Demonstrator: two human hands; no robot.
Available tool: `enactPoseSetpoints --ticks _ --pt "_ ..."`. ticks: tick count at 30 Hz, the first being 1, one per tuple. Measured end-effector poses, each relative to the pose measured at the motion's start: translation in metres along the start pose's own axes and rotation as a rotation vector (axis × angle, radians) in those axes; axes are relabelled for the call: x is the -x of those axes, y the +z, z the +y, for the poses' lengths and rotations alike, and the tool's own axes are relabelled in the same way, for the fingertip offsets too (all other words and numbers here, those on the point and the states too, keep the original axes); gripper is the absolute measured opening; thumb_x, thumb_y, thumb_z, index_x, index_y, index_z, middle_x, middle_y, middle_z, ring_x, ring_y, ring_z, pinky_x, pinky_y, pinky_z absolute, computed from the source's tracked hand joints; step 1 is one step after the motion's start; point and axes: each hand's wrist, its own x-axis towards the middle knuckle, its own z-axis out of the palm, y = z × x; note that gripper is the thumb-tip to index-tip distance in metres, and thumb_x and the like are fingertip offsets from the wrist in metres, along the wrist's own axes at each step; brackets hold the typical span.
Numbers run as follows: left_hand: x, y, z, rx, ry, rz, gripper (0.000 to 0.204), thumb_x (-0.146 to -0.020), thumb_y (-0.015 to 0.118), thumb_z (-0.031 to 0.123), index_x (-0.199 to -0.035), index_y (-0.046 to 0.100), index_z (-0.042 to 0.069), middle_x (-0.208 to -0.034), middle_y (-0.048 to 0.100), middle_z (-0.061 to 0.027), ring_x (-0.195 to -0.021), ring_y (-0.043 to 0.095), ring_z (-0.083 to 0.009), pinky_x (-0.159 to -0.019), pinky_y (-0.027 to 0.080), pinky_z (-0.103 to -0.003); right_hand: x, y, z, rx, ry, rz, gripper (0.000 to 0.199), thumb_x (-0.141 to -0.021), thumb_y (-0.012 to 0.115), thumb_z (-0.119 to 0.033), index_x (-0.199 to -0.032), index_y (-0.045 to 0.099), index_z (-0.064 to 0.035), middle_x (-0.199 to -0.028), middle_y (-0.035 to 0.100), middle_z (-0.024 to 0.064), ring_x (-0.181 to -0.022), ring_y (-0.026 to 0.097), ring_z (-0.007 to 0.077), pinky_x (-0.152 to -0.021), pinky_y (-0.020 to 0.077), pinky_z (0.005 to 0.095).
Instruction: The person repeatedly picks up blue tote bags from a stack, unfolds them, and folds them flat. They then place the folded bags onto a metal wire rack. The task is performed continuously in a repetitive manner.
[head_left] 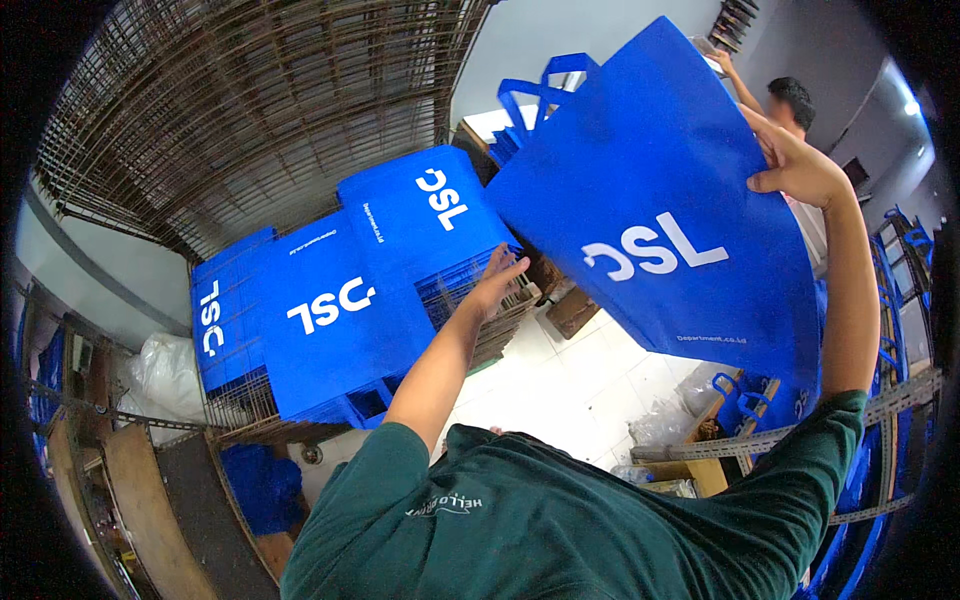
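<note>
A large blue tote bag (620, 180) with white print hangs tilted at the upper right. My right hand (800, 165) grips its right edge, thumb across the printed face and the other fingers behind it. My left hand (495, 283) is held with fingers apart beside the right edge of a stack of blue printed bags (440, 215), left of the held bag. I cannot tell whether it touches the stack. More blue bags lie flat in front of that stack (325, 340) and at the far left (225, 280). Blue handles (545, 90) show behind the held bag.
Raised wire racks (270, 100) lean over the stacks. White floor tiles (520, 390) lie below, with clear plastic (660, 425) and a perforated metal rail (720, 450) at lower right. A co-worker (790, 105) stands beyond the bag. Crumpled white plastic (170, 375) sits left.
</note>
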Motion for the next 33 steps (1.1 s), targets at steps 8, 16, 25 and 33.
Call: enactPoseSetpoints --ticks 8,16,25,33 --pt "0.070 0.015 0.054 0.347 0.184 -0.147 0.054 -0.081 0.061 0.019 -0.127 0.037 0.002 -0.122 0.049 -0.0125 -0.112 0.048 -0.0268 -0.096 0.039 -0.041 0.017 -0.041 0.075 0.429 -0.146 0.334 0.084 -0.066 0.059 0.007 -0.139 0.021 -0.0095 -0.133 0.039 0.0171 -0.124 0.036 0.0235 -0.102 0.0285 0.0351" --pt "0.107 0.052 0.247 -0.124 0.648 0.123 0.041 -0.089 0.051 0.037 -0.109 0.055 0.001 -0.099 0.060 -0.0090 -0.082 0.060 -0.0172 -0.073 0.049 -0.028 -0.056 0.015 0.217 0.318 -0.079 0.632 0.070 -0.077 0.065 -0.017 -0.137 0.029 -0.0135 -0.107 0.057 0.0180 -0.099 0.055 0.0285 -0.086 0.0420 0.0367" --pt "0.243 0.023 0.362 -0.330 0.783 0.849 0.044 -0.089 0.046 0.042 -0.098 0.058 0.001 -0.089 0.063 -0.0119 -0.076 0.060 -0.0214 -0.074 0.047 -0.033 -0.006 0.298 0.129 -0.730 -0.133 -0.416 0.048 -0.088 0.048 -0.040 -0.125 0.044 -0.0094 -0.096 0.061 0.0080 -0.091 0.055 0.0152 -0.080 0.0425 0.0305" --pt "0.383 0.016 0.361 -0.184 1.237 1.104 0.022 -0.092 0.044 0.031 -0.091 0.047 0.009 -0.079 0.055 -0.0045 -0.068 0.057 -0.0195 -0.058 0.048 -0.036 0.020 0.402 -0.004 -1.772 -0.158 -1.331 0.091 -0.076 0.010 -0.076 -0.130 0.036 -0.0072 -0.121 0.048 0.0236 -0.102 0.055 0.0343 -0.080 0.0477 0.0433"
